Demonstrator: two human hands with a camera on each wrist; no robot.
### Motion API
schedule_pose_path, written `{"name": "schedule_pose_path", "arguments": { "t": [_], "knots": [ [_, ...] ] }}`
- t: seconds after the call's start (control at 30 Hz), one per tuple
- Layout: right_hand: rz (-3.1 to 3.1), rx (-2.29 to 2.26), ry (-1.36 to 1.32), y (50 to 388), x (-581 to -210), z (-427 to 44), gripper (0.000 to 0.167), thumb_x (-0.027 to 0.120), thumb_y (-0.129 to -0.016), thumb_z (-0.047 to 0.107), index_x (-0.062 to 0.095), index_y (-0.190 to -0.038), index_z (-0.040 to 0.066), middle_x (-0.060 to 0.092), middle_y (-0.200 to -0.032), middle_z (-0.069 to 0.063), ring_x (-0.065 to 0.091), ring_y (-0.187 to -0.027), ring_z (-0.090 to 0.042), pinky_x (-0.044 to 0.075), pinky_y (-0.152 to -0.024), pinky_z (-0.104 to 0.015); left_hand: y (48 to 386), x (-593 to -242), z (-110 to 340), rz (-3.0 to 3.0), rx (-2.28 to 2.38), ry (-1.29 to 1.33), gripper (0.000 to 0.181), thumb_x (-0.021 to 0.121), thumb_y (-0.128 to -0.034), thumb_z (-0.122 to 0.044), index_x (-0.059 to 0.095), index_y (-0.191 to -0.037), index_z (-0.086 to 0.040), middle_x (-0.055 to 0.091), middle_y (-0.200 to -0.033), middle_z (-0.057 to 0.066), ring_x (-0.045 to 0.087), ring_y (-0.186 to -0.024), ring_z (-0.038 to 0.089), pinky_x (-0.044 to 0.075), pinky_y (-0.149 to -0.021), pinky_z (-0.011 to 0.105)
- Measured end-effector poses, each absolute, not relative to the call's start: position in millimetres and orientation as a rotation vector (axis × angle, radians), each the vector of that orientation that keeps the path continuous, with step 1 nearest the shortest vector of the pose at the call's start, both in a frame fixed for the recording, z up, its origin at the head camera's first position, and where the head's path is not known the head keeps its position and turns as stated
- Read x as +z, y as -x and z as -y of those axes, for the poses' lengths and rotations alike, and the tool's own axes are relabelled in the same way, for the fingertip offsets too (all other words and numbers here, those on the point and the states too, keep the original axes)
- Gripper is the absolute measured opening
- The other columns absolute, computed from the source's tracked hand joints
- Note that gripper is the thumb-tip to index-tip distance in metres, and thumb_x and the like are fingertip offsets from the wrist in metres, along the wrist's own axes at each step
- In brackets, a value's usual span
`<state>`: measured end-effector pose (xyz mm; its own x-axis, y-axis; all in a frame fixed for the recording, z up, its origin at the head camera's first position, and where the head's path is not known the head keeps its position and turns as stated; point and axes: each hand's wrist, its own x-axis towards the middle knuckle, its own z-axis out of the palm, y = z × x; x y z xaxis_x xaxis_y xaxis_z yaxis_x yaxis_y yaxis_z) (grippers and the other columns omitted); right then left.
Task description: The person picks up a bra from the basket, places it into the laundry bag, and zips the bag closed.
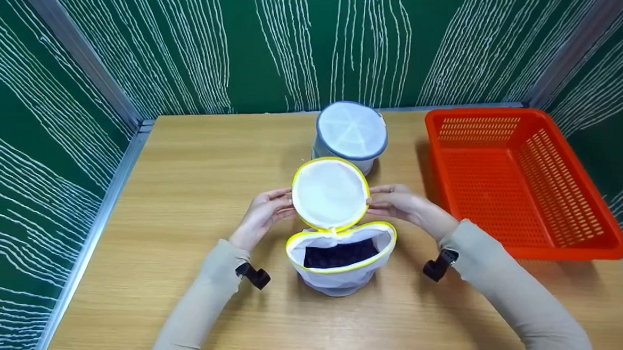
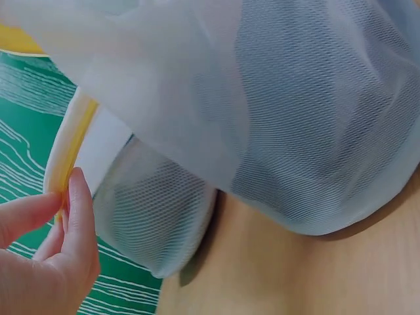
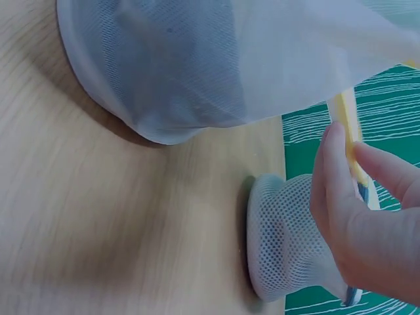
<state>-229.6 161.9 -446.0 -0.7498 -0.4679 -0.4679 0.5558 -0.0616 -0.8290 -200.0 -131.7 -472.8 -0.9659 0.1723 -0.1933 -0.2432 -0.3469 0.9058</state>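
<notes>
Left hand (image 1: 263, 215) and right hand (image 1: 408, 207) pinch yellow-rimmed lid (image 1: 331, 193) of white mesh bag (image 1: 332, 284); blue-rimmed bag (image 1: 351, 130) near tabletop (image 1: 210, 164) far edge, red basket (image 1: 480, 114) by right edge.

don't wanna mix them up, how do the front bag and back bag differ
The front bag is yellow-rimmed, the back bag blue-rimmed. The front bag is open, its lid held up by the left hand and right hand; the back bag is covered on top. Dark contents show in the front bag but not in the back bag. Both are pale mesh bags on the table.
</notes>
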Motion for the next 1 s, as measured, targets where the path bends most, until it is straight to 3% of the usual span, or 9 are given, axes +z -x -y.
{"name": "schedule_pose_path", "arguments": {
  "t": [0.27,0.6,1.0],
  "knots": [
    [-1.649,-1.878,-0.025,226.1,-431.9,-165.2,0.047,0.061,-0.082,0.005,0.042,-0.123,-0.006,0.063,-0.097,-0.006,0.062,-0.087,-0.019,0.046,-0.083,-0.032,189.3,-443.6,126.9,-1.679,2.432,0.088,0.036,0.045,-0.0807,0.017,0.042,-0.116,0.017,0.060,-0.085,0.009,0.060,-0.076,0.016,0.051,-0.072,0.031],
    [-1.659,-2.028,0.071,221.0,-423.0,-165.7,0.016,0.062,-0.080,0.001,0.064,-0.093,0.010,0.063,-0.094,-0.005,0.063,-0.086,-0.019,0.048,-0.080,-0.030,176.8,-429.0,124.4,-1.943,2.455,-0.147,0.030,0.053,-0.0772,0.015,0.049,-0.106,0.020,0.061,-0.085,0.004,0.059,-0.078,0.013,0.051,-0.072,0.031],
    [-1.655,-2.180,0.227,210.1,-413.6,-169.0,0.027,0.054,-0.080,-0.011,0.067,-0.080,0.012,0.065,-0.084,-0.003,0.063,-0.081,-0.017,0.049,-0.077,-0.028,159.8,-417.7,119.1,-2.327,2.397,-0.528,0.018,0.058,-0.0754,0.014,0.058,-0.092,0.019,0.059,-0.086,0.008,0.058,-0.082,0.009,0.049,-0.078,0.029]
  ]
}}
